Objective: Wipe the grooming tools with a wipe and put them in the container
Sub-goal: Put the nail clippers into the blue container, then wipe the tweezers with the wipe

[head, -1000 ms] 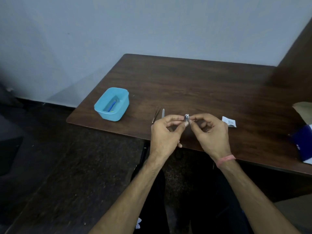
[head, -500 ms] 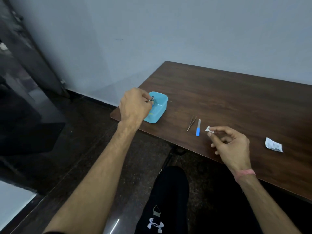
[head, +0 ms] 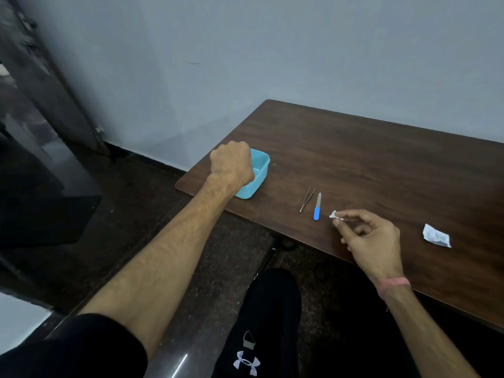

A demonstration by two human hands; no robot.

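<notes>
Left hand [head: 231, 165] curled over rounded blue plastic container [head: 260, 170], grip unclear; right hand [head: 368, 236] pinched crumpled white wipe [head: 333, 214]; slim file [head: 317, 206] & metal tweezers [head: 306, 199] pointed toward frame top.

My left hand [head: 231, 165] is over the blue container [head: 259, 170], fingers curled down and hidden. My right hand [head: 371, 238] pinches a small white wipe [head: 333, 214] near the nail file [head: 317, 207] and tweezers [head: 307, 199] on the table [head: 381, 165].

container [head: 260, 170]: light-blue rectangular tub, upright near counter's left edge, contents hidden | tweezers [head: 307, 199]: thin metal, flat, tips toward near edge | nail file [head: 317, 206]: blue handle, flat, just right of tweezers, apart | wipe [head: 333, 214]: small white wad, pinched in fingertips right of file
</notes>
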